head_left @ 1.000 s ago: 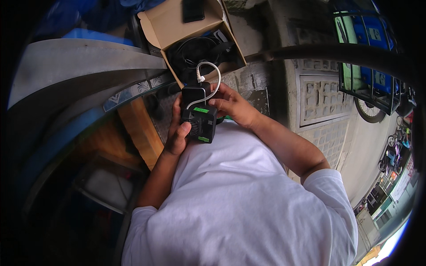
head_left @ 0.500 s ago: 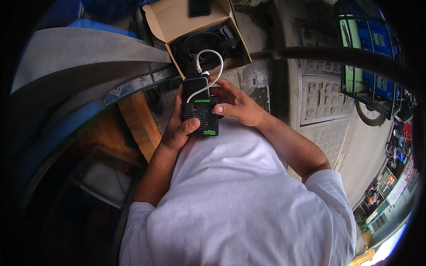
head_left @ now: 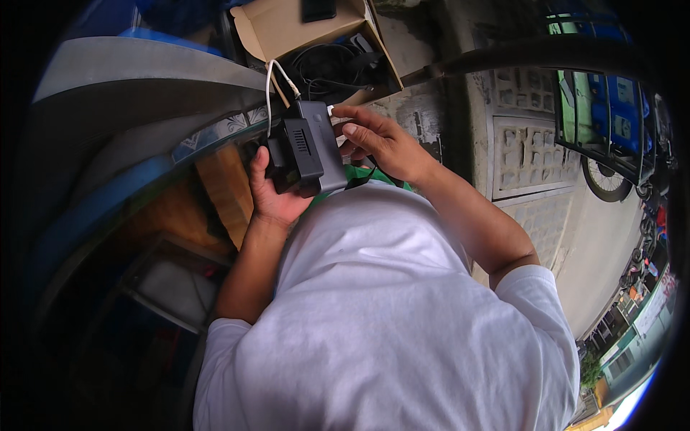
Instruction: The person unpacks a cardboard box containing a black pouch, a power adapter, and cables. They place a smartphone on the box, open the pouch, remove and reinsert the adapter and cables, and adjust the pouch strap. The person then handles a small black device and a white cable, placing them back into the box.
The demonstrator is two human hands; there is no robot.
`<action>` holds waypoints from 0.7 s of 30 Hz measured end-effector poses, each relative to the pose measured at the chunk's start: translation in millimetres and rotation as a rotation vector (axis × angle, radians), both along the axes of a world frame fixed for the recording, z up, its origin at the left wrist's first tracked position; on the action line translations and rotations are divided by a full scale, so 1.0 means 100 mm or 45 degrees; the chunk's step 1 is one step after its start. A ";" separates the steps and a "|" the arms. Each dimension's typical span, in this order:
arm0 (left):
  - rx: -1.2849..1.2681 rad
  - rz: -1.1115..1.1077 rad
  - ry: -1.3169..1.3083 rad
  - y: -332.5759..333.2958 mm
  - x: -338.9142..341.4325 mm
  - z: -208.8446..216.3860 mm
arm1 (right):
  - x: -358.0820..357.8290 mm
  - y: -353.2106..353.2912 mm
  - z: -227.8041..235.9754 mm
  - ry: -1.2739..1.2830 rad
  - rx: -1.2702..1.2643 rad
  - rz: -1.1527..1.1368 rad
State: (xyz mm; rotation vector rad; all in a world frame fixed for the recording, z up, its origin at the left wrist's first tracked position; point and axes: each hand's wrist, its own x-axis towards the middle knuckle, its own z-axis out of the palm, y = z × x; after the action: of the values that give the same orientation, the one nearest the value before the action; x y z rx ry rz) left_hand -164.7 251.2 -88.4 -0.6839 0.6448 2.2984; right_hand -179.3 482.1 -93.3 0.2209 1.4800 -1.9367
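Observation:
My left hand (head_left: 277, 207) is closed around a pair of stacked devices from below and the left, its thumb up along their side. The upper one is a small black box with vent slots (head_left: 307, 154). Against it lies a flat dark grey slab (head_left: 329, 140), which looks like a power bank. A white cable (head_left: 269, 93) loops up from the top of the pair. Beside the slab's right edge is my right hand (head_left: 388, 147), its fingers loosely bent and apart, with nothing visible in them. Whether its fingertips touch the slab, I cannot tell.
Beyond my hands sits an open cardboard box (head_left: 302, 36) with coiled black cables (head_left: 327, 68) inside and a dark phone-like slab (head_left: 318, 9) on its flap. A grey curved surface (head_left: 165, 68) stands at left. A cart with blue containers (head_left: 622, 100) is far right.
The devices have turned over and tilted, now showing the vented box's other face and the slab's broad side. My right hand has come off the box. The white cable has swung left.

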 end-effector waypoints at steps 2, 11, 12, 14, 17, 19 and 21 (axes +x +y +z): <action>0.101 0.110 -0.082 0.04 0.05 -0.03 | 0.01 0.04 -0.16 0.034 0.086 -0.005; 0.137 0.326 -0.058 0.00 0.50 -0.06 | -0.17 0.07 -1.13 0.397 0.812 0.063; 0.129 0.327 -0.024 -0.05 0.55 -0.06 | -0.21 0.04 -1.22 0.412 0.904 0.072; 0.061 0.397 -0.010 -0.16 0.63 -0.08 | -0.31 -0.05 -1.36 0.507 0.990 0.137; -0.122 0.530 -0.019 -0.36 0.71 -0.13 | -0.54 -0.26 -1.58 0.596 1.206 0.257; -0.206 0.558 0.034 -0.53 0.78 -0.15 | -0.70 -0.42 -1.76 0.687 1.326 0.310; -0.215 0.572 0.082 -0.71 0.89 -0.15 | -0.83 -0.59 -1.95 0.788 1.408 0.326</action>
State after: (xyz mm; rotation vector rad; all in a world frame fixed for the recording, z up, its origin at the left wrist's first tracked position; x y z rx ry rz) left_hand -75.3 180.6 -103.3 -0.9125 0.7858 2.7069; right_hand -262.6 423.1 -288.5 -0.1131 2.7120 -0.8176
